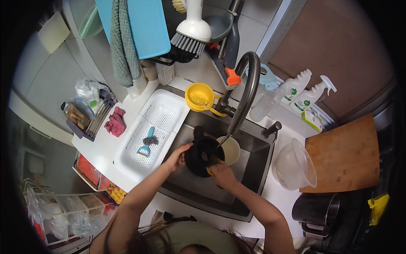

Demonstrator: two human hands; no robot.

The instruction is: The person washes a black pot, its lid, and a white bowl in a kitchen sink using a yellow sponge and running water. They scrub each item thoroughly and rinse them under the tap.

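Observation:
Over the metal sink, my left hand grips the left rim of a black pot. My right hand holds a yellow sponge at the pot's lower right edge, its far part dark inside the pot. A thin stream of water runs from the curved metal faucet towards the pot's right rim. A cream bowl sits in the sink just right of the pot, partly hidden by it. The pot's stubby handle points away from me.
Left of the sink, a white drain basket holds a blue peeler and a steel scourer. A yellow strainer stands behind the sink. To the right are a clear plastic container, a wooden board and spray bottles.

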